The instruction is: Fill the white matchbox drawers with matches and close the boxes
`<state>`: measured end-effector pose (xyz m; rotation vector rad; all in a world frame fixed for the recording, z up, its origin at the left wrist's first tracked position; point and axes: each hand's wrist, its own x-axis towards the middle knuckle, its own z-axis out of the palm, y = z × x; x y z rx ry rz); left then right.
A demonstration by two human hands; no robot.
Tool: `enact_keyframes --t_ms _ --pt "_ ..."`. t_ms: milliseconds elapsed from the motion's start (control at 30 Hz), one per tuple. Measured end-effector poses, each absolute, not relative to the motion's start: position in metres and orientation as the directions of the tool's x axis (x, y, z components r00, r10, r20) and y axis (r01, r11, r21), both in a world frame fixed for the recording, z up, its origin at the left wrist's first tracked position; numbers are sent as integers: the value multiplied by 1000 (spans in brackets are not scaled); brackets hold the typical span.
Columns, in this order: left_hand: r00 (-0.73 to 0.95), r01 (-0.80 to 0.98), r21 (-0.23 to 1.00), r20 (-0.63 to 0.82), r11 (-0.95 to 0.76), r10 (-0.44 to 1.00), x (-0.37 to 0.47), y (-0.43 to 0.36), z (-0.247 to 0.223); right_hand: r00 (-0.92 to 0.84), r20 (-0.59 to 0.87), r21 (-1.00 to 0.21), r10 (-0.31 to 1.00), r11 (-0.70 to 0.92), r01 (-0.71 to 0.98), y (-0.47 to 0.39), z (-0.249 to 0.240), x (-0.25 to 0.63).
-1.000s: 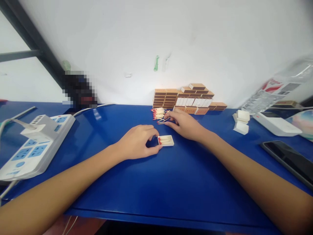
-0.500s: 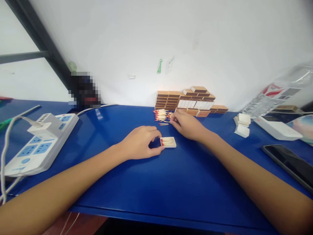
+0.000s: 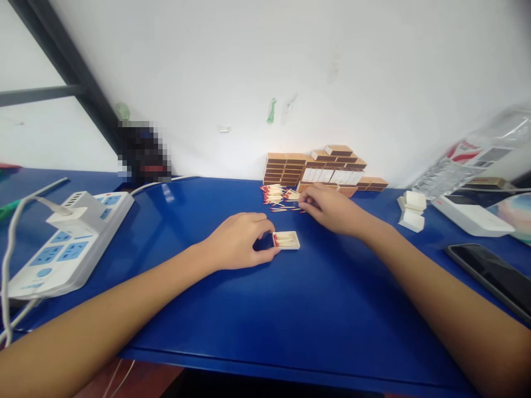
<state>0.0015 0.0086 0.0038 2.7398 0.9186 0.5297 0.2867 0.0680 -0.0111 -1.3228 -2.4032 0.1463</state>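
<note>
Tray, on bench, part-filled with matches; held at one end in left hand's grip; loose matches behind, beside right hand, grip narrow, contents not discernible; best lifted few at a time, heads aligned, tray steadied.

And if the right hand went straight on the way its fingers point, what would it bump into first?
Most likely the loose matches, which lie just ahead of the right hand. The nearest may be touching it; depth is hard to judge from this one view.
</note>
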Motion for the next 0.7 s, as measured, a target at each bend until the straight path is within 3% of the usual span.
enact_keyframes --t_ms 167,400,700 --pt "737 549 298 269 -781 621 1 9 5 -446 188 -346 875 484 804 69 -12 294" --pt "740 553 282 266 -784 618 1 9 5 -449 183 -318 874 485 814 65 -6 295" --pt "741 562 275 253 -780 623 1 8 6 -383 28 -336 923 370 866 58 3 306"
